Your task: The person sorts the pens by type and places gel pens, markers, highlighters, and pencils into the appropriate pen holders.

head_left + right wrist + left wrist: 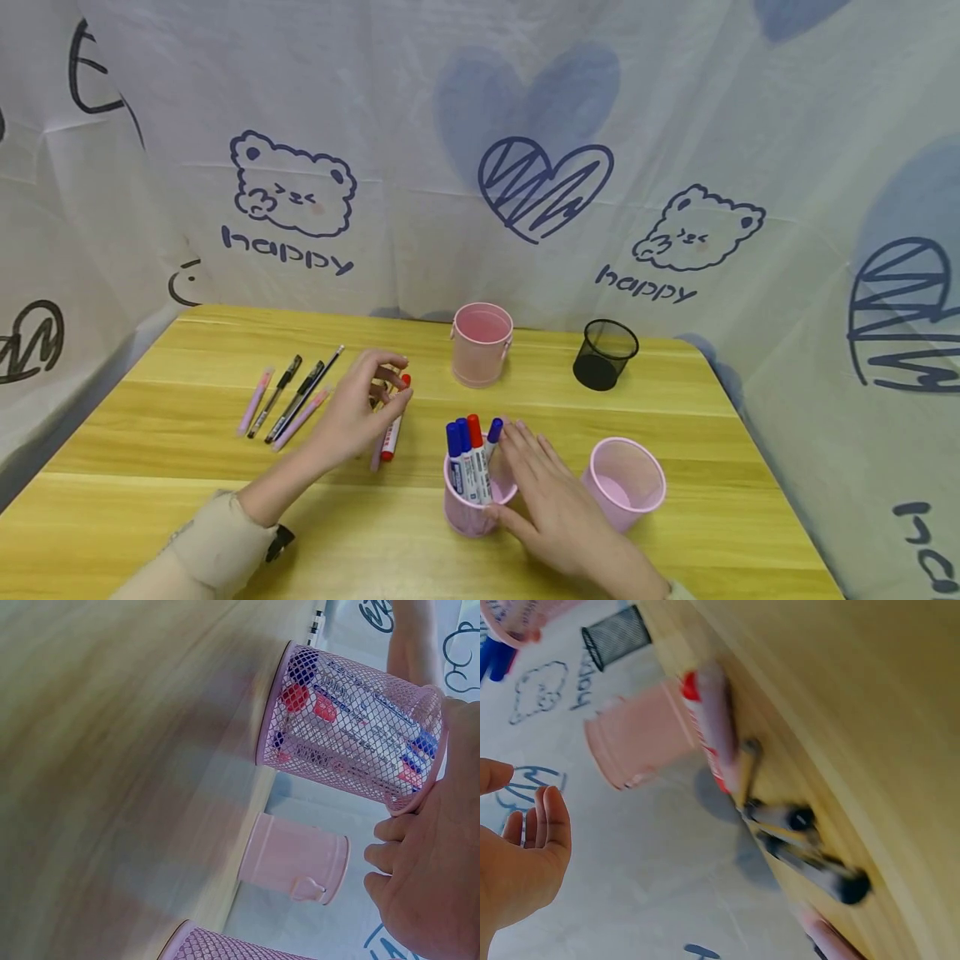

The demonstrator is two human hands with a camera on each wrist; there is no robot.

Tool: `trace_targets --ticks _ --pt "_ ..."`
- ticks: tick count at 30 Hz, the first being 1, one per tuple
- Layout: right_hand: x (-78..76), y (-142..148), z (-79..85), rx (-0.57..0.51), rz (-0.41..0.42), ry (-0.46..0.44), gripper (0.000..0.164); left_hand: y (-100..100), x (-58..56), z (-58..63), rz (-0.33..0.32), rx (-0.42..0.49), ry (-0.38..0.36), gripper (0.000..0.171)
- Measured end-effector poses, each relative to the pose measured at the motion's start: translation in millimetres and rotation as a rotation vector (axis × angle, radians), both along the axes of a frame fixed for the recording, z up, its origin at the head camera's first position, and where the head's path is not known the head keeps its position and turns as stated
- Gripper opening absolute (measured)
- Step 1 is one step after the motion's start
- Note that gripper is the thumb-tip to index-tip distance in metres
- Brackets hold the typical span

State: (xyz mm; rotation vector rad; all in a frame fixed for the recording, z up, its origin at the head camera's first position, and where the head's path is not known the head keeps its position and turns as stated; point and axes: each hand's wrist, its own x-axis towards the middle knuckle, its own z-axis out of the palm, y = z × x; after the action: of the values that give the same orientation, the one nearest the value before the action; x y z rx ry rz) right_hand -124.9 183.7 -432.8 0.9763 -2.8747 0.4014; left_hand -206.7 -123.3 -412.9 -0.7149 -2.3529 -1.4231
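My left hand (360,408) hovers over the left part of the table, its fingers loosely bent and thumb apart, with nothing held. A red-capped marker (392,429) lies just beside its fingertips. My right hand (555,500) rests against the rim of a pink mesh pen cup (471,521), fingers extended along the right side. Several whiteboard markers (468,467), with blue and red caps, stand leaning in that cup. In the right wrist view the markers show through the mesh (352,727). The left wrist view shows the left hand (525,855) with its fingers apart from everything.
Several pens (292,400), black and pink, lie at the left of the table. A pink bucket (480,358) stands at the back, a black mesh cup (611,358) to its right. Another pink mesh cup (630,479) is right of my right hand. A printed cloth (420,208) hangs behind.
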Motion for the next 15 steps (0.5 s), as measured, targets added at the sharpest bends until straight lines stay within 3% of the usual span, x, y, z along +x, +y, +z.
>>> trace_targets --ticks 15 --pt "0.4 0.6 -0.9 -0.001 -0.009 0.000 0.085 -24.7 -38.3 -21.7 -0.019 -0.207 -0.176 0.044"
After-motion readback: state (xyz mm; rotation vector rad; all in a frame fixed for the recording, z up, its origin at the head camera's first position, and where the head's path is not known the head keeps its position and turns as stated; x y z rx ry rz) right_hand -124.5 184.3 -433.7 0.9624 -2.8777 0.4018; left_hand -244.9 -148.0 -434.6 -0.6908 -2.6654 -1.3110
